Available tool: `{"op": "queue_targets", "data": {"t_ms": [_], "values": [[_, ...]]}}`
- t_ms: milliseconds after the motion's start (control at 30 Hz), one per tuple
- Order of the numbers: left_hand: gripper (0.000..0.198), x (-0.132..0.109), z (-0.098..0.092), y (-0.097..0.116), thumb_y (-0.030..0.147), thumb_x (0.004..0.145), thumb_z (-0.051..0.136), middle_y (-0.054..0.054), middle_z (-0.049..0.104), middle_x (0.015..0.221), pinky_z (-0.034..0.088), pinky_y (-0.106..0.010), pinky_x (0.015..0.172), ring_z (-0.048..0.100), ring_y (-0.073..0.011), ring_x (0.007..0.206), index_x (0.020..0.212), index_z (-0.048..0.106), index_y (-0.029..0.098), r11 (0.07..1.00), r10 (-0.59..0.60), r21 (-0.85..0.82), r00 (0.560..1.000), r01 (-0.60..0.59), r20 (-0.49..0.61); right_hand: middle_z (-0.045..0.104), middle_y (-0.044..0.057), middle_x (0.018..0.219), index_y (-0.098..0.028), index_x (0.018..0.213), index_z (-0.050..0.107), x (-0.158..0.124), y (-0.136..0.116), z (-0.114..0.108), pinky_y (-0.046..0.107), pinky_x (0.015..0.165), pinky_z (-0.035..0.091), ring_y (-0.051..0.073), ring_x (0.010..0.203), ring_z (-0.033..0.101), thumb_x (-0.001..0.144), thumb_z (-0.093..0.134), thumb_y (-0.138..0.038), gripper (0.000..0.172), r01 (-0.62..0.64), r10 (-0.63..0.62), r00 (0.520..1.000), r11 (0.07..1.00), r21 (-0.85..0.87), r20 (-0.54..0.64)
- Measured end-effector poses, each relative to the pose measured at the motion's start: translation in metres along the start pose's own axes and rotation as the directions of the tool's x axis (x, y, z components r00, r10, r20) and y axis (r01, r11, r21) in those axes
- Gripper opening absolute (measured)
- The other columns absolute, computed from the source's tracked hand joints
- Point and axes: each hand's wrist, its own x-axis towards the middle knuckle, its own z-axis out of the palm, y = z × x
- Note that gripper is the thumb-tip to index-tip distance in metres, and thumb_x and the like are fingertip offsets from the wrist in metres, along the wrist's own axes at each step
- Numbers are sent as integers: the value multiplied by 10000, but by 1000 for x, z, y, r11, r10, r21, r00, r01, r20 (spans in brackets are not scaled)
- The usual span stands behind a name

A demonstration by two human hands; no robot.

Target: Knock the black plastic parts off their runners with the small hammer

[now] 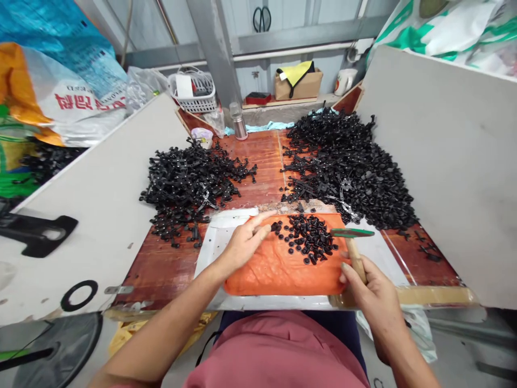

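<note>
My left hand (245, 242) reaches over the left part of an orange cloth-covered pad (278, 275). Its thumb and fingers are closed on a small black plastic part (276, 227), partly hidden by the fingertips. To the right of it, a loose heap of small black round-headed pieces (309, 237) lies on the pad. My right hand (374, 285) is wrapped round the wooden handle of a hammer (355, 258). The hammer's narrow green-edged head (352, 233) is at the right edge of the heap.
Piles of black plastic parts rise at the left (186, 183) and right (351, 167) of the red-brown table (258, 148). Grey boards flank it on the left (100, 194) and right (444, 161). Behind stand a metal-topped bottle (239, 124), a white basket (197, 99) and a mug (344, 82).
</note>
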Motion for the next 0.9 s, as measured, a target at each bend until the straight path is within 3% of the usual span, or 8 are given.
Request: {"op": "queue_targets", "data": {"t_ms": [67,133,267,367,467,600,733,900], "values": [[441,-8,10,7,419,1006,509,-57,740,1245,518,-337,991,668,-229,1168,1405,626,275,995,78,62,995,-82,68,739,59,867,-235,939,682,0,-26,14,349,720,516,240,789,677,908,610,-505,281,18,-23,996,998,56,84],[406,-16,21,11,391,1018,487,-38,703,1343,483,-358,1080,639,-234,1250,1365,668,283,992,97,66,984,-108,151,736,34,915,-227,999,690,1,-47,32,325,785,511,221,851,674,902,632,-471,269,60,-78,981,993,105,177],[356,-27,34,17,365,1024,462,-43,762,1210,520,-336,1000,703,-222,1101,1222,735,248,992,84,77,980,-99,178,665,-12,836,-222,916,648,6,-66,64,272,734,489,169,781,611,861,675,-392,181,109,-157,965,969,223,209],[332,-32,33,21,354,1030,437,-24,766,991,518,-294,824,693,-187,890,1246,666,250,980,44,183,980,-81,196,644,-18,781,-219,860,615,6,-65,76,267,701,494,161,730,598,816,708,-376,188,61,-124,974,949,310,189],[301,-39,29,25,365,1032,425,15,673,807,435,-262,660,608,-161,718,1256,582,239,964,-12,259,965,-58,260,640,-16,742,-213,821,626,2,-64,78,270,681,496,157,690,591,787,709,-345,160,43,-118,970,943,330,211],[296,-49,29,27,288,1036,395,20,663,809,408,-261,687,618,-162,739,1288,550,266,955,-12,285,956,-75,292,648,-8,716,-209,764,641,-3,-65,78,279,666,502,156,659,585,772,702,-334,139,48,-104,977,958,281,187],[315,-56,28,27,277,1036,382,-7,716,920,397,-283,703,667,-193,806,1304,545,294,897,-37,434,966,-82,257,675,4,733,-207,779,659,-7,-62,81,293,691,515,165,680,605,794,702,-356,156,42,-91,979,966,254,184],[186,-63,29,26,309,1031,389,15,672,815,384,-286,669,640,-192,741,1149,526,269,906,-76,422,973,-25,219,688,16,739,-200,783,670,-8,-59,81,290,665,516,165,664,605,808,707,-358,165,27,-78,974,971,238,210]]}}
